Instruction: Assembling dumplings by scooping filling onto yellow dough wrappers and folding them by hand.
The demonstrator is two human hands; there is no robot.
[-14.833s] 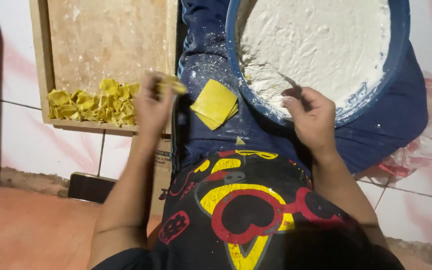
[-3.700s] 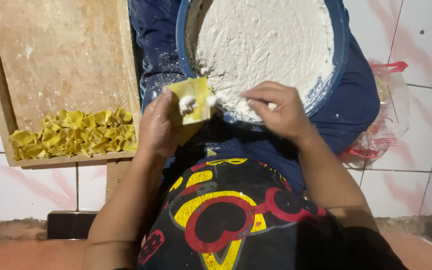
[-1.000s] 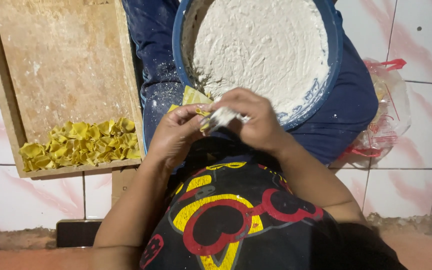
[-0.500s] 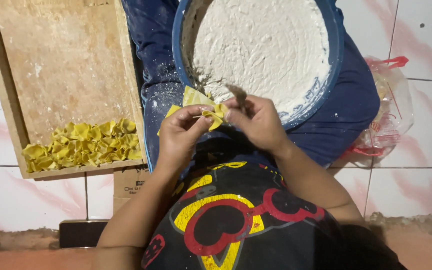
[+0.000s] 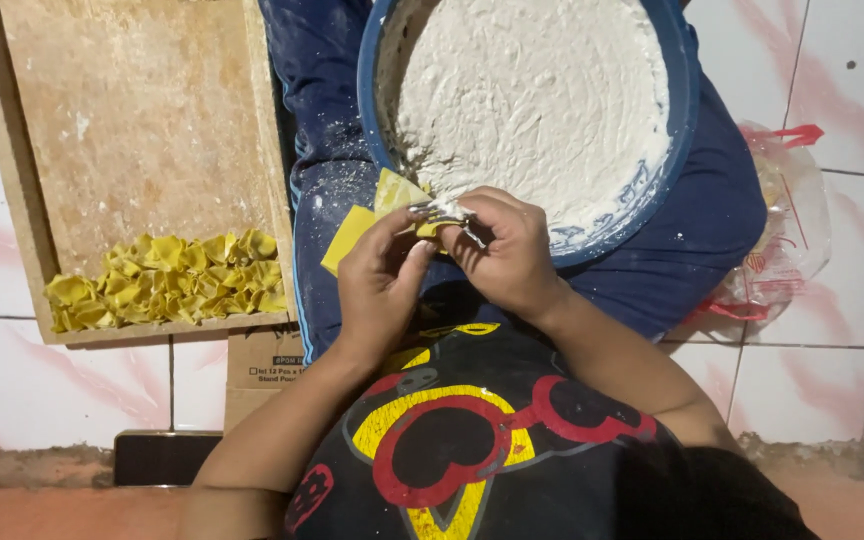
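Brown cardboard box (image 5: 262, 368) under the board – plastic bag (image 5: 787, 230) right

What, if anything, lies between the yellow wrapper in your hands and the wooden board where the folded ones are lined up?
Nothing visible does. Both the left hand and right hand pinch the yellow wrapper over the lap, beside the blue bowl. The wooden board lies just left of the knee, with the folded pieces along its near edge.
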